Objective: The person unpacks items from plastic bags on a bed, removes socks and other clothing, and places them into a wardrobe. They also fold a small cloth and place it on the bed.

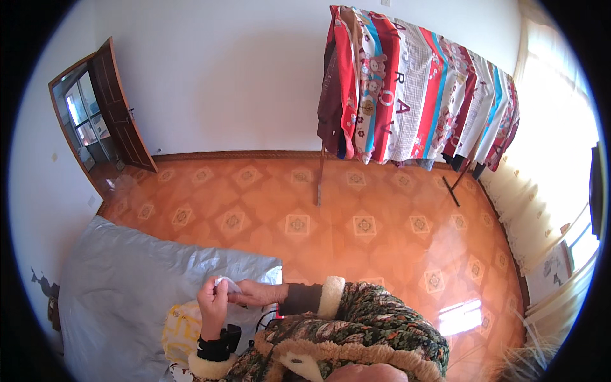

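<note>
My left hand (211,302) is raised with its fingers curled in, closed on a small crumpled white piece (227,284), thin like plastic film or tissue. My right hand (259,293) reaches in from the right with its fingers closed against the same piece. The two hands meet over the edge of a silver-grey cover (146,274). Part of the white piece is hidden by my fingers. A black band with a small black box (230,336) is on my left wrist. Beside that wrist lies a yellow and white patterned bag or cloth (180,328).
A rack at the back right is draped with a striped, patterned blanket (414,95); its legs stand on the orange tiled floor (331,248). A brown door (118,108) stands ajar at the left. Pale curtains (515,210) hang by the bright window at the right.
</note>
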Demonstrator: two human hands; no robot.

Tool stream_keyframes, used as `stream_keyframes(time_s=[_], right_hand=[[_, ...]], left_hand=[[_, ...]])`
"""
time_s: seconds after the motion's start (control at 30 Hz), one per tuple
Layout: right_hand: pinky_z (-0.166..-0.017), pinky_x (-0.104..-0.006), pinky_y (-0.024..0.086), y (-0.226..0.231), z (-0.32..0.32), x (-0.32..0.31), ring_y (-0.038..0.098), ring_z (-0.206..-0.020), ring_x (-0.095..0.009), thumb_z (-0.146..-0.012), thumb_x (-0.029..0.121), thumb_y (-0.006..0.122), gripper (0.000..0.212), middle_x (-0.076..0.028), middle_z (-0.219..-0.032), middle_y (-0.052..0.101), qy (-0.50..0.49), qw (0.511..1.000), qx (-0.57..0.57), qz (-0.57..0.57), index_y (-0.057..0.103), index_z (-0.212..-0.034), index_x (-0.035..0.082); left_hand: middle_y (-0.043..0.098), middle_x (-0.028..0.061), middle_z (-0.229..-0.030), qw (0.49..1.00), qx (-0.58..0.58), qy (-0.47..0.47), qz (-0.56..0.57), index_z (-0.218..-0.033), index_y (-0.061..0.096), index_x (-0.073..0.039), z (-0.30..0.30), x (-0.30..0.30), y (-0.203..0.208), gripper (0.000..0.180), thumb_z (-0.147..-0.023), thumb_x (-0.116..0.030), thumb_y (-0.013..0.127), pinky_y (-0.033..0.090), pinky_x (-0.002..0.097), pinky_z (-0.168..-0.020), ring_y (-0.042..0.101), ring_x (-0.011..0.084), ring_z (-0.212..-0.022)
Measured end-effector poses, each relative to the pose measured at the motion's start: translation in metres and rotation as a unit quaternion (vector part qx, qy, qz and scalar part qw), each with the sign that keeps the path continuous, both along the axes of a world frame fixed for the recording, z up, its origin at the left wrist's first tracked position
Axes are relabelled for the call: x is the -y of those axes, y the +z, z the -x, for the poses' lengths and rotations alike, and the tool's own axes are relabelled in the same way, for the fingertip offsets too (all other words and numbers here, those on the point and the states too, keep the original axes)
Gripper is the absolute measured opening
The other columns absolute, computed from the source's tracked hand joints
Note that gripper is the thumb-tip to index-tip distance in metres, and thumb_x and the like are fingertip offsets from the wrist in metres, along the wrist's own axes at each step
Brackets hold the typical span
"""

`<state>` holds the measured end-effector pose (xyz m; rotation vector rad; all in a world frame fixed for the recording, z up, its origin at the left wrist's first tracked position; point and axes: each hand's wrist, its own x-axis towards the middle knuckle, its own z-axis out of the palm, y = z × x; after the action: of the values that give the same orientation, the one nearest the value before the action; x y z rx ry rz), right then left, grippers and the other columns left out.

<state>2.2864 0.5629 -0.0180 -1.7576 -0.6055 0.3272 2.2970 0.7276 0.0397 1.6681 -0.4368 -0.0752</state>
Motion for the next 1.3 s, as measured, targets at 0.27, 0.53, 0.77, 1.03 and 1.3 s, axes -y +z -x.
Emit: stream_keyframes(time_s=[0.27, 0.53, 0.77, 1.03, 1.3], right_hand=[[-0.062, -0.0400, 0.047, -0.035, -0.012, 0.005, 0.056, -0.063, -0.030, -0.090, 0.015, 0.052, 0.021, -0.012, -0.071, 0.059, -0.231, 0.967, 0.104, -0.004, 0.057, -0.104, 0.001], [-0.087, -0.0325, 0.047, -0.006, 0.059, -0.058, 0.053, -0.103, -0.017, -0.085, 0.026, 0.060, 0.050, -0.010, -0.113, 0.058, 0.169, 0.972, -0.138, -0.091, 0.050, -0.127, -0.001], [-0.102, -0.0330, 0.035, 0.030, 0.098, -0.086, 0.047, -0.118, -0.019, -0.079, 0.023, 0.061, 0.068, -0.008, -0.128, 0.049, 0.197, 0.932, -0.301, 0.033, 0.037, -0.138, -0.002], [-0.050, -0.0208, 0.031, 0.039, 0.141, -0.134, 0.041, -0.057, -0.007, -0.096, 0.041, 0.049, 0.037, 0.003, -0.074, 0.050, 0.074, 0.957, -0.267, 0.082, 0.060, -0.098, 0.005], [-0.041, -0.0220, 0.024, 0.026, 0.160, -0.155, 0.033, -0.043, -0.007, -0.090, 0.028, 0.048, 0.023, 0.003, -0.061, 0.045, 0.071, 0.945, -0.317, -0.030, 0.057, -0.095, 0.007]], left_hand=[[0.054, 0.0093, -0.061, 0.957, 0.219, -0.119, -0.148, -0.071, 0.059, -0.001, 0.003, -0.001, 0.044, 0.016, -0.082, -0.010, 0.068, 0.039, 0.0329, -0.050, 0.051, 0.0204, -0.054], [0.049, 0.0143, -0.057, 0.967, 0.142, -0.105, -0.182, -0.067, 0.055, 0.001, 0.027, -0.056, 0.014, 0.026, -0.082, -0.016, 0.066, 0.035, 0.0358, -0.048, 0.041, 0.0201, -0.049], [0.046, 0.0177, -0.056, 0.969, 0.198, -0.009, -0.148, -0.063, 0.051, -0.002, 0.090, -0.105, 0.011, 0.033, -0.083, -0.026, 0.064, 0.035, 0.0399, -0.048, 0.042, 0.0308, -0.048], [0.056, 0.0136, -0.060, 0.979, 0.155, 0.026, -0.127, -0.070, 0.059, -0.003, 0.147, -0.148, 0.003, 0.028, -0.081, -0.028, 0.065, 0.042, 0.0386, -0.053, 0.053, 0.0296, -0.056], [0.063, 0.0128, -0.069, 0.977, 0.085, 0.077, -0.181, -0.093, 0.065, -0.008, 0.223, -0.199, -0.025, 0.034, -0.080, -0.039, 0.065, 0.048, 0.0410, -0.062, 0.063, 0.0310, -0.068]])
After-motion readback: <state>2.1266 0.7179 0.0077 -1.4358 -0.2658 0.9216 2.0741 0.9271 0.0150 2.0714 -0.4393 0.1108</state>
